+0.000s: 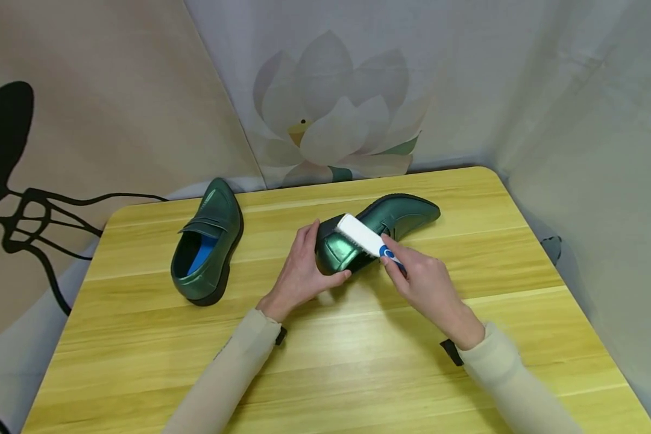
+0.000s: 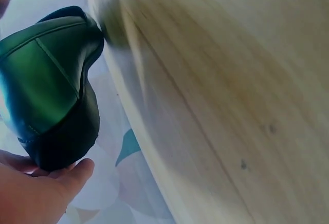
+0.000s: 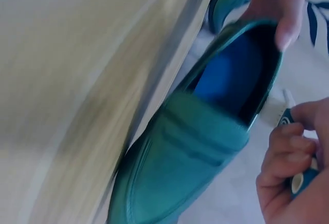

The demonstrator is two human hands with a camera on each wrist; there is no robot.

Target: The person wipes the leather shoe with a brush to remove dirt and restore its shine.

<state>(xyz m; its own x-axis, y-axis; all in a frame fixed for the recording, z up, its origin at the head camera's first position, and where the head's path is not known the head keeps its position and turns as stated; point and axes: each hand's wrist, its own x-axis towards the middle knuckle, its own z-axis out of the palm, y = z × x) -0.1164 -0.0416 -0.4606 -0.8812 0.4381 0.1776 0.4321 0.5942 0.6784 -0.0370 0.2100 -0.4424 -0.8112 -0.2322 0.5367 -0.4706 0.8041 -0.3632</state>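
A shiny green loafer point(image 1: 412, 212) is tilted on its side above the table, toe to the right. My left hand point(image 1: 304, 271) grips it by the heel, thumb below and fingers on the sole side. My right hand point(image 1: 425, 280) holds a white-headed brush point(image 1: 358, 234) by its blue handle, bristles down at the loafer's heel. In the left wrist view the loafer's back point(image 2: 41, 90) shows, with the left hand point(image 2: 31, 193) under the sole. The right wrist view shows the loafer's blue insole point(image 3: 229, 75) and the right hand point(image 3: 295, 167) curled round the handle.
Another green loafer point(image 1: 208, 241) stands upright on the left of the wooden table point(image 1: 331, 374). Pale curtains point(image 1: 456, 90) with a flower print hang behind and beside the table. At the left is a black leaf-shaped pattern point(image 1: 8, 129).
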